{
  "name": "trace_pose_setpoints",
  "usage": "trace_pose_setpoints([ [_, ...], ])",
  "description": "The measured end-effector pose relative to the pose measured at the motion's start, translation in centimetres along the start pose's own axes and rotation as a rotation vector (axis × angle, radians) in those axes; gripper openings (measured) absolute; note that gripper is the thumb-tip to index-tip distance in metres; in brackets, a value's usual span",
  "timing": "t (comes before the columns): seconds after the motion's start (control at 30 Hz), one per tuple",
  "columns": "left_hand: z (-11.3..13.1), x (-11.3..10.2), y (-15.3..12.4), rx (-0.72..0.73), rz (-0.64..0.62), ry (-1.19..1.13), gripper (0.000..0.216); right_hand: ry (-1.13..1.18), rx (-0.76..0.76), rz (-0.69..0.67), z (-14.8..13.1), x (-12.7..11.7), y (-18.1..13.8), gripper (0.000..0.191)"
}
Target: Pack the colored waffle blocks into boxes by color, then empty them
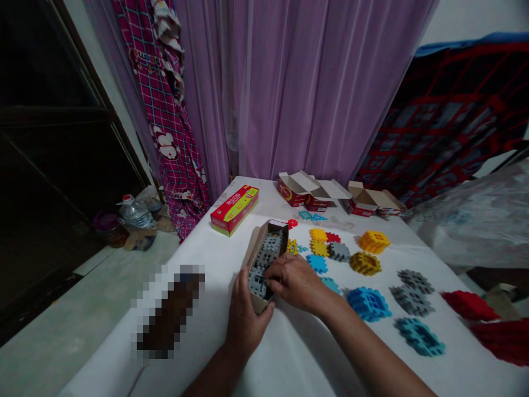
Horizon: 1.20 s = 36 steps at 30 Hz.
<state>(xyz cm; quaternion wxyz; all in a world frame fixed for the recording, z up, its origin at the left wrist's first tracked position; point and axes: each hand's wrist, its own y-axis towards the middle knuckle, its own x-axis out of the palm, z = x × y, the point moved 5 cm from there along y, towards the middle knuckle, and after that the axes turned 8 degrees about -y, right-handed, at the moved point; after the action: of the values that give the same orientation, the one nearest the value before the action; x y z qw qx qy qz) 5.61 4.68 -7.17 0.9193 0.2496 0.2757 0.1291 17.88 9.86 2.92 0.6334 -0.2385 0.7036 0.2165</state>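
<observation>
A narrow open cardboard box (pixel 261 305) lies on the white-covered table, filled with grey interlocking toy blocks (pixel 270 247). My left hand (pixel 244 320) is wrapped round the near end of the box, thumb on one side and fingers on the other. Over the box's near right side, my right hand (pixel 296 278) has its fingers pinched on a grey block inside; the fingers partly hide that block. Right of the box lie loose flat blocks: yellow (pixel 319 248), grey (pixel 339 251) and blue (pixel 317 263).
A red and yellow-green box (pixel 235 209) lies at the back left. Several opened red boxes (pixel 293 190) stand along the back. On the right are stacks of yellow (pixel 374 241), blue (pixel 369 303), grey (pixel 412 300), teal (pixel 419 336) and red blocks (pixel 469 306). A pixelated patch covers something at left.
</observation>
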Motion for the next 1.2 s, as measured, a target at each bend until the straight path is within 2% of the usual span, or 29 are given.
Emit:
trace_pose_setpoints([
  [0.13, -0.2, 0.0, -0.1, 0.012, 0.011, 0.015, 0.09, -0.061, 0.083, -0.003, -0.3, -0.1, 0.6, 0.018],
  [0.27, -0.3, 0.0, -0.1, 0.031, 0.003, 0.015, 0.091, 0.001, 0.118, 0.027, -0.2, -0.6, 0.1, 0.019],
  [0.37, -0.3, -0.1, 0.1, 0.049, 0.025, 0.027, 0.088, 0.077, 0.174, 0.081, 2.0, -1.3, -1.7, 0.019],
  [0.47, -0.4, -0.1, 0.3, 0.085, 0.043, 0.045, 0.086, 0.089, 0.389, 0.161, 7.9, -2.2, -5.5, 0.022],
  [0.6, -0.7, 0.0, 0.5, 0.086, 0.048, 0.056, 0.088, -0.074, 0.926, 0.246, 18.9, -2.8, -14.1, 0.03],
  [0.7, -0.9, 0.0, 0.7, 0.048, 0.044, 0.055, 0.09, -0.114, 1.178, 0.076, 24.9, -1.2, -19.9, 0.042],
  [0.8, -1.0, -0.1, 0.8, 0.018, 0.031, 0.061, 0.092, -0.11, 1.256, -0.07, 28.0, 1.0, -23.1, 0.045],
  [0.9, -1.1, -0.2, 0.9, -0.027, 0.009, 0.071, 0.095, -0.115, 1.269, -0.14, 29.7, 2.6, -23.4, 0.047],
  [1.03, -1.3, -0.2, 0.7, -0.056, 0.01, 0.069, 0.094, -0.106, 1.256, -0.21, 31.4, 3.7, -21.6, 0.054],
  [1.1, -1.4, -0.2, 0.5, -0.067, 0.01, 0.069, 0.092, -0.088, 1.238, -0.257, 31.8, 4.1, -20.5, 0.049],
  [1.2, -1.5, -0.2, 0.3, -0.089, -0.005, 0.066, 0.087, -0.064, 1.199, -0.322, 32.1, 4.6, -19.4, 0.032],
])
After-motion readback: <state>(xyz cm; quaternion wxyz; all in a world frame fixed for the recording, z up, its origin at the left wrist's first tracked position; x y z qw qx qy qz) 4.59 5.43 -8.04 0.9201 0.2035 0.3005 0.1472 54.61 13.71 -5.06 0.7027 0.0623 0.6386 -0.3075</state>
